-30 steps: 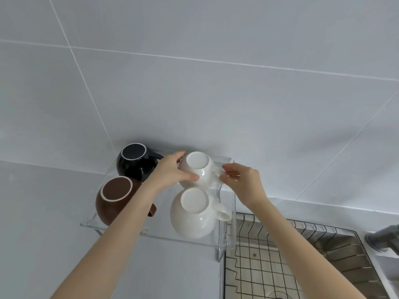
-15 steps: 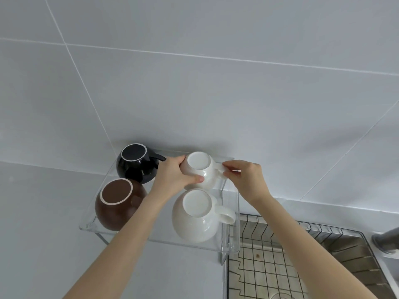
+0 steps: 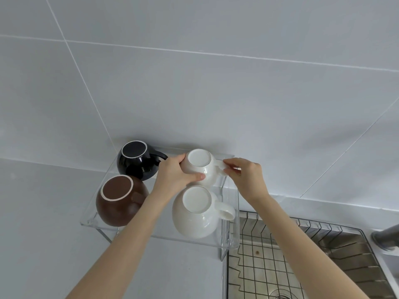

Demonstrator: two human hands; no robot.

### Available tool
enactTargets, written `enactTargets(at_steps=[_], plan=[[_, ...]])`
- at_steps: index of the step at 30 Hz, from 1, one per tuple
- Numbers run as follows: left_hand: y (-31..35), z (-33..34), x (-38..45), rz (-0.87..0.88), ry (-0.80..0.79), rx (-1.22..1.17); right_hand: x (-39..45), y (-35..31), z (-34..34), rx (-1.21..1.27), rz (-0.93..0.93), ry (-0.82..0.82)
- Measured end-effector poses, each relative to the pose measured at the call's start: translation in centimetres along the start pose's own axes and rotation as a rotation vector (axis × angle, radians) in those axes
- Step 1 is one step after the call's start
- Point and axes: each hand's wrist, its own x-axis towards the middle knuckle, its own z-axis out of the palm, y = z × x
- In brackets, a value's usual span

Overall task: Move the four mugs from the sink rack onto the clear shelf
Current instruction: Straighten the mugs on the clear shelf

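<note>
A clear shelf [image 3: 155, 233] stands against the tiled wall, left of the sink. Upside down on it are a black mug [image 3: 135, 158] at the back left, a brown mug [image 3: 118, 200] at the front left and a large white mug [image 3: 197, 212] at the front right. A smaller white mug [image 3: 201, 164] sits upside down at the back right. My left hand [image 3: 172, 175] wraps its left side. My right hand [image 3: 244, 175] pinches its handle from the right.
The wire sink rack [image 3: 269, 262] lies in the steel sink at the lower right, with nothing on its visible part. A grey faucet [image 3: 386, 236] juts in at the right edge. White counter lies in front of the shelf.
The small white mug and both hands have stayed at the shelf's back right corner. The view has shifted slightly; the hands' hold looks the same.
</note>
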Motion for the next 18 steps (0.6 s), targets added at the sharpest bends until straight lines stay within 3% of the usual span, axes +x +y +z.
enactTargets(at_steps=[3,8,11,15,18], plan=[[0.1,0.0,-0.1,-0.010,-0.007,-0.015,0.0,0.0,0.0,-0.009,0.009,-0.016],[0.8,-0.6,-0.4,-0.010,-0.092,0.020,0.0,-0.6,-0.9,-0.098,0.052,-0.179],[1.3,-1.9,-0.9,-0.011,-0.056,0.014,-0.9,-1.6,-1.3,-0.099,0.023,-0.144],[1.2,-5.8,-2.7,0.121,0.010,-0.041,-2.9,-5.4,-1.2,-0.031,-0.091,-0.073],[0.1,-9.4,-4.1,0.140,0.008,-0.010,-5.1,-8.6,0.6,0.105,-0.103,-0.126]])
